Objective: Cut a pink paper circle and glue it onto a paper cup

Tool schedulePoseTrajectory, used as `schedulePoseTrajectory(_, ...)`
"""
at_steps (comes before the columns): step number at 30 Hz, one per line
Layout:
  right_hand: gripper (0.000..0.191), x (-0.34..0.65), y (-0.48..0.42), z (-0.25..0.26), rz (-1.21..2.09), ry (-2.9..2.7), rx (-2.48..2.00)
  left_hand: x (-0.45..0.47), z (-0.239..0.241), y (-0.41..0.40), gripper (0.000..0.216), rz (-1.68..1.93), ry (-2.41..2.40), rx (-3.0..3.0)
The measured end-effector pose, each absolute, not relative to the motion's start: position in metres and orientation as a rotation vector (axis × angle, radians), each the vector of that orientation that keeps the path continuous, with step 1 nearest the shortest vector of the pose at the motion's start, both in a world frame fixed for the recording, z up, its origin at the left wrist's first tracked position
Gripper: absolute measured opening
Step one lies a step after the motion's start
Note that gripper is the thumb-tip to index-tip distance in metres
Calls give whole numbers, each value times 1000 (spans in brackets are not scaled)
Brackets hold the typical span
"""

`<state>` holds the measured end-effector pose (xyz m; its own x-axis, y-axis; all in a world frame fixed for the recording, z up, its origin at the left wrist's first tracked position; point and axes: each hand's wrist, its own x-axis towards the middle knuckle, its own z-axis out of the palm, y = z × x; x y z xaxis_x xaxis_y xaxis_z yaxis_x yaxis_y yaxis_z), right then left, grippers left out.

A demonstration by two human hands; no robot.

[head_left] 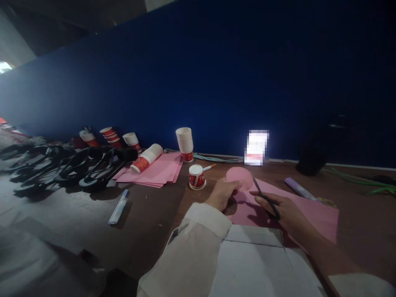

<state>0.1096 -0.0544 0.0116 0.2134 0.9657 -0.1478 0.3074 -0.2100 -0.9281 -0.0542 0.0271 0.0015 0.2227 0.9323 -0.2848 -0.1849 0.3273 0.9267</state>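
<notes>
My left hand (pixel 221 194) pinches a rounded piece of pink paper (pixel 238 175) between thumb and fingers, holding it up over the table. In my right hand (pixel 283 210) is a pair of dark scissors (pixel 270 202), its blades pointing up and left to the right edge of the rounded piece. Whether the blades touch the paper I cannot tell. Beneath both hands lies a larger pink sheet (pixel 321 214), partly covered by my right forearm. An upside-down red and white paper cup (pixel 197 178) stands to the left of my left hand.
Stacked paper cups (pixel 185 142) stand by the blue partition (pixel 210 82). More cups (pixel 147 158) lie on pink sheets (pixel 151 175) at left. Black headsets (pixel 102 169) fill the far left. A marker (pixel 118 208), a lit screen (pixel 256 147) and a purple packet (pixel 300 189) are around.
</notes>
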Motion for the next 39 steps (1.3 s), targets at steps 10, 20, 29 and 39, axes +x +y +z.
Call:
schedulePoseTrajectory(10, 58, 114, -51, 11, 1028, -1272, -1678, -54, 1, 26, 36, 952, 1026, 895)
schedulePoseTrajectory(20, 57, 112, -52, 14, 1006, -1258, -1682, -53, 1, 28, 33, 967, 1026, 913)
schedulePoseTrajectory(29, 58, 111, -53, 13, 945, -1299, -1686, -53, 1, 28, 37, 972, 1000, 935)
schedulePoseTrajectory(39, 58, 104, -56, 13, 931, -1259, -1693, -52, -1, 30, 37, 1018, 1012, 926)
